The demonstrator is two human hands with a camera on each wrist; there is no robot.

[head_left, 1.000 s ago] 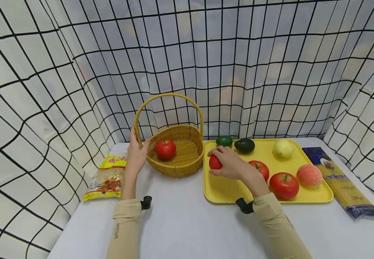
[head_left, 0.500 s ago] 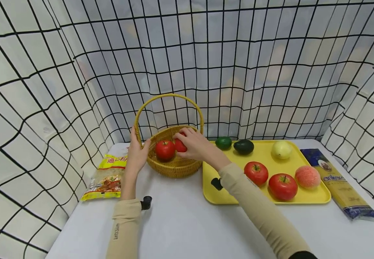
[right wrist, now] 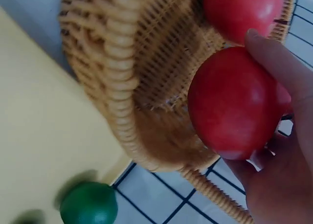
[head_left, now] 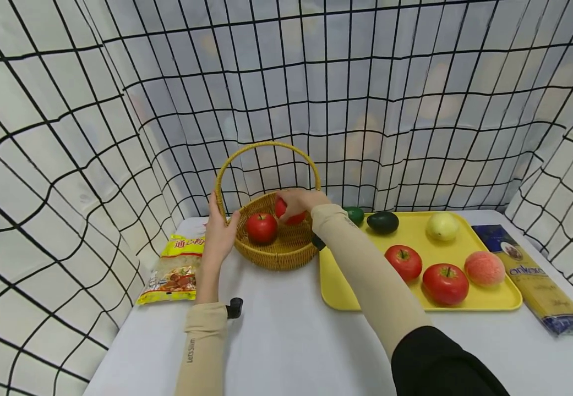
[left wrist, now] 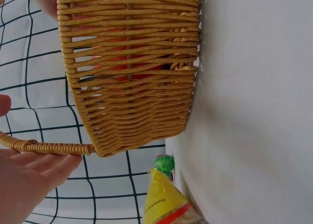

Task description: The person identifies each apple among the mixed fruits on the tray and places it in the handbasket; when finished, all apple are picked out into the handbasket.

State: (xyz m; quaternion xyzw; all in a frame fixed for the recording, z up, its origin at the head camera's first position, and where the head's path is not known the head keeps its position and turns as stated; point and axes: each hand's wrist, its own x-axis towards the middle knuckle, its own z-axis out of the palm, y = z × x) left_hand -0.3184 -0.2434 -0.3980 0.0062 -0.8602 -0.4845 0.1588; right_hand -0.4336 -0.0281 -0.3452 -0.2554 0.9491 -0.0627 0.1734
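Note:
My right hand holds a red apple inside the yellow wicker basket. Thumb and fingers grip its sides in the right wrist view. Another red apple lies in the basket's left part, beside the held one. My left hand is at the left foot of the tall arched handle. Its straight fingers lie along the outer side of the handle, and the thumb stands apart on the other side.
Right of the basket, a yellow tray bears two red apples, a peach, a pale yellow round fruit and two dark green avocados. A pasta bag lies left, a spaghetti pack far right. Black netting surrounds the table.
My right hand has carried the red apple from above the tray leftward into the basket. My left hand has stayed at the handle. The head view has shifted slightly.

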